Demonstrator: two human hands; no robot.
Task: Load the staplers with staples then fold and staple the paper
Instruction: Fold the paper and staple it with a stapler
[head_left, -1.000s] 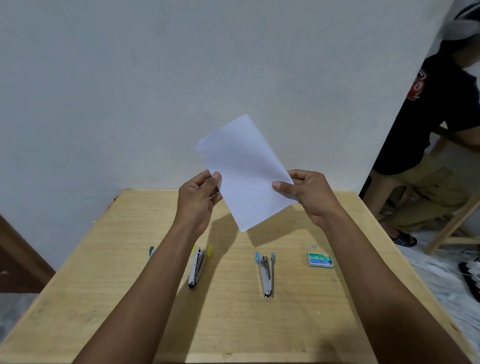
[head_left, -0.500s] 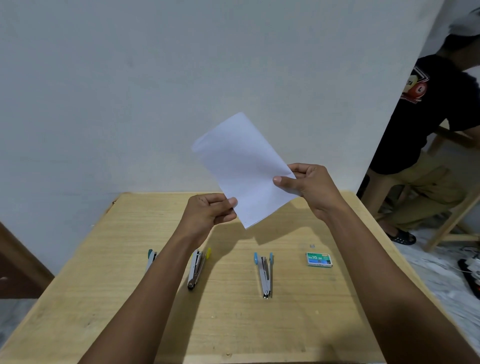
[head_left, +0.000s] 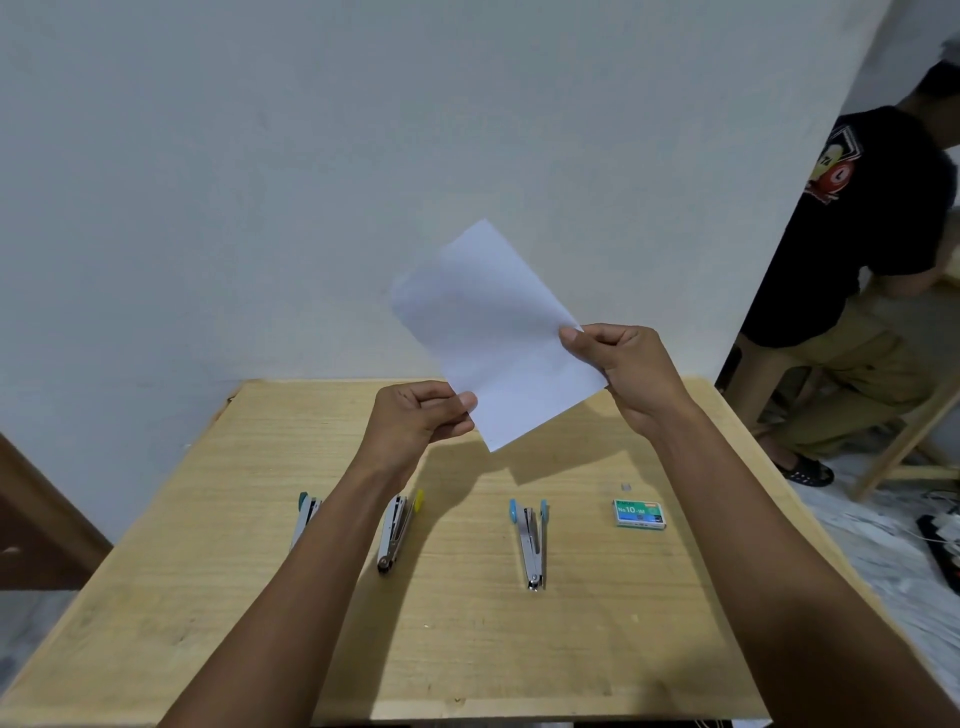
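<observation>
A white sheet of paper (head_left: 493, 332) is held up in the air above the wooden table (head_left: 467, 649), tilted with one corner down. My left hand (head_left: 415, 421) pinches its lower left edge. My right hand (head_left: 628, 369) pinches its right edge. Three staplers lie on the table below: a teal one (head_left: 305, 519) partly hidden by my left forearm, a yellow-tipped one (head_left: 399, 527), and a blue one (head_left: 532, 543) lying spread apart. A green staple box (head_left: 639, 513) sits to the right.
A small loose metal piece (head_left: 625, 487) lies just behind the staple box. A person in a black shirt sits on a wooden stool (head_left: 883, 249) at the right, off the table. A white wall stands behind the table.
My left hand has slid down the paper's left edge toward its lower corner. My right hand and the paper rose a little.
</observation>
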